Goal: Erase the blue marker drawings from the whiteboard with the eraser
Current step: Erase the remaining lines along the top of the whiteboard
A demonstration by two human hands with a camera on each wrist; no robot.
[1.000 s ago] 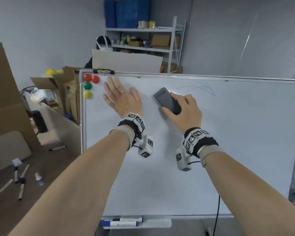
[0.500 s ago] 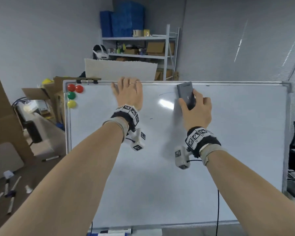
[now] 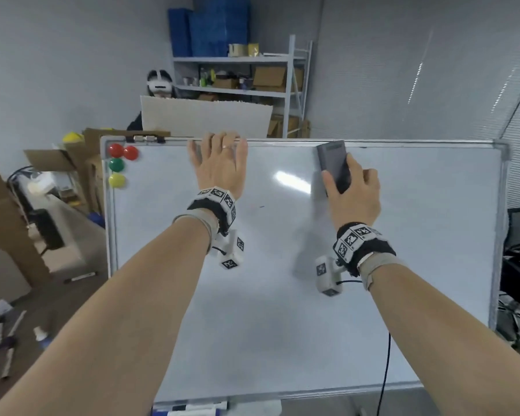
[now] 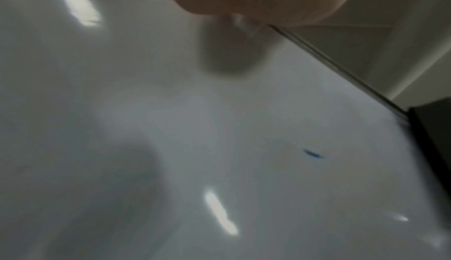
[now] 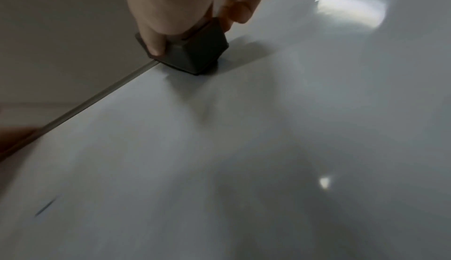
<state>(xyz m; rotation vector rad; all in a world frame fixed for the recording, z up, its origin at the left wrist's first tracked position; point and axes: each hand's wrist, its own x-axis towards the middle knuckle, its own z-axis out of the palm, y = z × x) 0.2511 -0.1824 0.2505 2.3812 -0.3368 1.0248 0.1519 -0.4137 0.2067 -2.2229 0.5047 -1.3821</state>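
The right hand (image 3: 353, 193) grips 1 dark grey eraser (image 3: 333, 163), thumb on its near side and fingers curled over the far side, and holds it flat against the whiteboard (image 3: 282, 295) at about 1 o'clock on the panel, its upper end touching the top frame. The left hand (image 3: 219, 166) lies at 11 o'clock with fingers straight and hooked over the top edge, bracing the board and holding nothing.

Almost all of the surface reads clean. 1 short blue dash (image 4: 313, 154) remains near the middle, below and between the 2 hands; the head view shows it only as a faint tick (image 3: 261, 206).

The likely slip is treating the job as finished: the dash is small and lies well apart from the eraser, at about 8 o'clock from it, so a sweep kept along the top would miss it. With the eraser up against the frame, a further upward push could run it off the edge or tip it so the felt lifts. A hard stroke could also rock the board if the bracing hand lets go.

Counted: 4 round magnets (image 3: 116, 165) at 10 o'clock (2 red, 1 green, 1 yellow), 1 eraser, 2 hands, 1 blue mark. Markers in the bottom tray (image 3: 192, 408) are partly cut off, so I cannot count them.
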